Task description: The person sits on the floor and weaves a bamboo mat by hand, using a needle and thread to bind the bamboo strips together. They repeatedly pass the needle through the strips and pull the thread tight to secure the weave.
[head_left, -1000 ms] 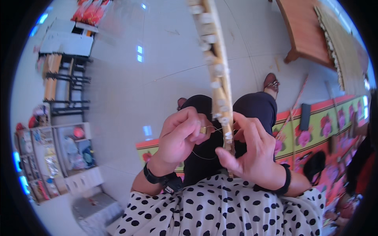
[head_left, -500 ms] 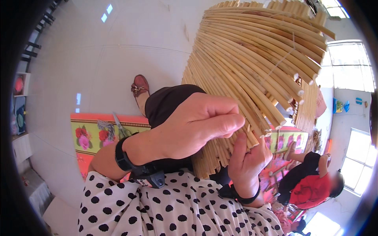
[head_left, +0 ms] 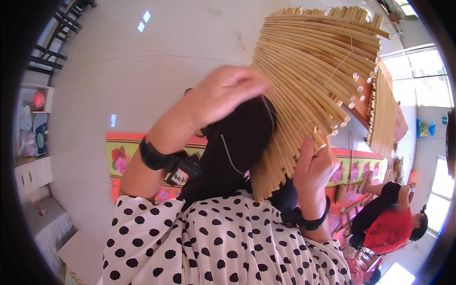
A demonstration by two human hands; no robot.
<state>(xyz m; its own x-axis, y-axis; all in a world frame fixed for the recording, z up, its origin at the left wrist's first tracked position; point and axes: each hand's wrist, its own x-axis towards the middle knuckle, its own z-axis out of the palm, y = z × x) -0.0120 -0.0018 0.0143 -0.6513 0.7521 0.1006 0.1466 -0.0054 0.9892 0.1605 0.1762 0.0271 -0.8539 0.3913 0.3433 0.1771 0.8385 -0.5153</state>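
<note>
A mat of pale yellow reed sticks (head_left: 297, 71), tied by thin threads, fans out over my lap and away to the far right. My right hand (head_left: 316, 164) pinches its near edge between thumb and fingers. Raised over my black-clad knee, my left hand (head_left: 228, 95) is closed and smeared by motion, just left of the sticks. What its fingertips hold is too blurred to make out. A thin pale line (head_left: 271, 111) runs down the knee close by them, and another pale curved line (head_left: 229, 154) lies on the black cloth.
Beneath me lies a floral mat (head_left: 121, 164) with red borders. A second stick mat (head_left: 382, 114) is at the right. Farther right sits a person in red (head_left: 387, 230). Dark stools (head_left: 61, 28) and white shelves (head_left: 35, 171) line the left side.
My left hand has lifted off the near edge of the mat, moving up and left. My right hand stays at the edge. The view has shifted, and the scissors no longer show.
</note>
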